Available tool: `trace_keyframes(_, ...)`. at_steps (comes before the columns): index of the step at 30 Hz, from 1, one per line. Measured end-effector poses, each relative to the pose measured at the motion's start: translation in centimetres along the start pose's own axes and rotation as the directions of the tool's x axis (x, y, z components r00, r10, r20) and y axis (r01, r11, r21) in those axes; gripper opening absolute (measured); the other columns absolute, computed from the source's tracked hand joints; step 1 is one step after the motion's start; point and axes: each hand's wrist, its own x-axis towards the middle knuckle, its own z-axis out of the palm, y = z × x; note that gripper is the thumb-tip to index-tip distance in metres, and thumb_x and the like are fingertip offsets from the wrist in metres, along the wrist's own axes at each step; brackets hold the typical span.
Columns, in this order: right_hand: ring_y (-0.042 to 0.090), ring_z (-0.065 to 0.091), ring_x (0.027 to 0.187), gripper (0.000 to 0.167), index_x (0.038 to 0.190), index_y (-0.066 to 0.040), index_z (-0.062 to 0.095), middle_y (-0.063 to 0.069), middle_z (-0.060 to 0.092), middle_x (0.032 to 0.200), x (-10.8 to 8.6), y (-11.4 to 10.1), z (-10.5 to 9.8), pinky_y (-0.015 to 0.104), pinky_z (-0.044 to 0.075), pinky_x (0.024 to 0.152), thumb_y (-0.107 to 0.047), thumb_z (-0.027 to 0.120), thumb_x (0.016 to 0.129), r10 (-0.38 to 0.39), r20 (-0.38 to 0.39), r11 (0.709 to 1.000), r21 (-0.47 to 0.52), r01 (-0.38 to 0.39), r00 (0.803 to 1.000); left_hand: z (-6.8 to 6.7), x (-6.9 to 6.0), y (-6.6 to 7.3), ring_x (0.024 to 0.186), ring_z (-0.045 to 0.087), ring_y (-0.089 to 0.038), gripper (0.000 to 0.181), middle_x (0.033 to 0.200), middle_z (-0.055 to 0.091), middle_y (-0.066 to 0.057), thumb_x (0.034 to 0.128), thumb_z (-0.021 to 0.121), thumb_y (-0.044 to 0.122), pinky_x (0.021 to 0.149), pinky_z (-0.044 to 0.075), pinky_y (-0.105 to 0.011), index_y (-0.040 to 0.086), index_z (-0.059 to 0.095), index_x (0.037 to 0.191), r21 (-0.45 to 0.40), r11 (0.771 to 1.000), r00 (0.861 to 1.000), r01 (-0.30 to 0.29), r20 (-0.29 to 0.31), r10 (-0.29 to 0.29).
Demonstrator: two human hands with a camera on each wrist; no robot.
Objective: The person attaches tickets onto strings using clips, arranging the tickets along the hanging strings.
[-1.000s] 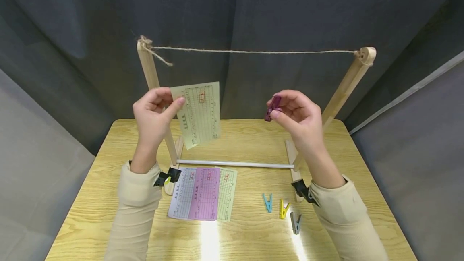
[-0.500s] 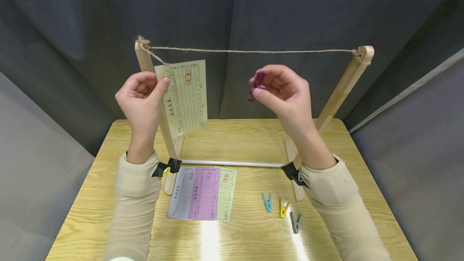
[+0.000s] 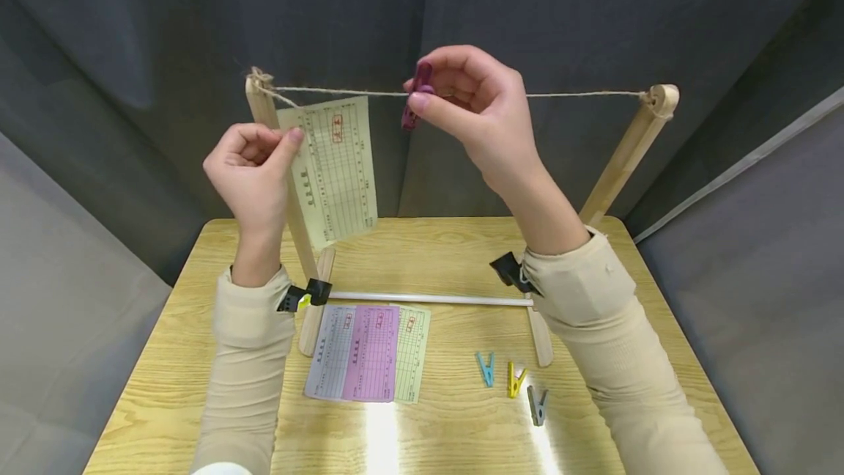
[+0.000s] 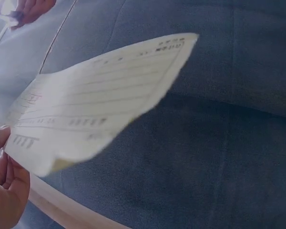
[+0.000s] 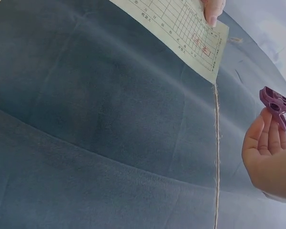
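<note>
Here, nearest us and well below the string (image 5: pixel 217 152), a grey peg (image 3: pixel 535 409), a yellow peg (image 3: pixel 513 384) and a blue peg (image 3: pixel 489 376) lie apart on the table (image 3: pixel 455 255), perhaps spaced for easy picking. Left of these, also below the string, a lilac sheet (image 3: pixel 327 365), a pink sheet (image 3: pixel 374 358) and a green sheet (image 3: pixel 410 365) overlap, probably fanned so each edge can be found. Just below the string's left part, our left hand (image 3: pixel 253 167) pinches the slip (image 3: pixel 335 174) by its left margin, seemingly to leave its top edge free; whether that edge touches the string we cannot tell. Around the string's middle, our right hand (image 3: pixel 488 108) pinches the purple peg (image 3: pixel 420 80), apart from the string in the right wrist view. We judge there is room along the string between slip and purple peg, and onward to the right post (image 3: pixel 629 152); leftward, the left post (image 3: pixel 303 255) stands close by the slip, leaving little space. Beyond the string hangs the curtain (image 3: pixel 560 13).
</note>
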Motion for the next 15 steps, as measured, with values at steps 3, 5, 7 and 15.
trace_keyframes(3,0.025,0.060,0.074,0.017,0.094,0.004,0.061,0.010,0.065,0.083,1.3,0.0,0.5,0.031,0.050,0.074,0.009,0.063,0.077,0.045,0.006,0.998,-0.040,-0.045,0.999,0.0,0.1,-0.1,0.058,0.058,-0.016,0.012,0.066,0.065,-0.003,0.0691,0.076,-0.001,0.054,0.046,-0.021,-0.002,0.065,0.071,0.020,1.000,1.000,0.022,0.005,-0.022)
trace_keyframes(5,0.025,0.060,0.075,0.017,0.094,0.004,0.060,0.010,0.065,0.082,2.1,0.0,0.8,0.031,0.049,0.074,0.006,0.064,0.077,0.069,0.010,0.995,-0.071,-0.069,0.998,0.0,0.1,-0.2,0.059,0.059,-0.016,0.012,0.066,0.066,-0.004,0.0691,0.076,-0.001,0.055,0.046,-0.022,-0.004,0.065,0.072,0.016,0.999,0.999,0.033,0.011,-0.033)
trace_keyframes(7,0.025,0.059,0.076,0.018,0.095,0.004,0.060,0.010,0.065,0.083,2.9,0.1,1.0,0.031,0.049,0.074,0.005,0.065,0.078,0.070,0.029,0.992,-0.111,-0.066,0.997,0.0,0.1,-0.3,0.059,0.059,-0.016,0.013,0.067,0.066,-0.004,0.0694,0.076,-0.001,0.056,0.047,-0.022,-0.007,0.065,0.073,0.014,0.999,0.999,0.031,0.020,-0.032)
trace_keyframes(15,0.021,0.056,0.079,0.021,0.096,0.001,0.060,0.008,0.064,0.083,5.5,0.4,2.1,0.027,0.045,0.074,-0.001,0.068,0.077,0.167,0.067,0.975,-0.162,-0.154,0.984,-0.1,0.4,-0.5,0.059,0.060,-0.016,0.010,0.068,0.066,-0.007,0.0692,0.076,-0.002,0.057,0.048,-0.023,-0.006,0.067,0.073,0.013,1.000,1.000,0.007,0.026,-0.008)
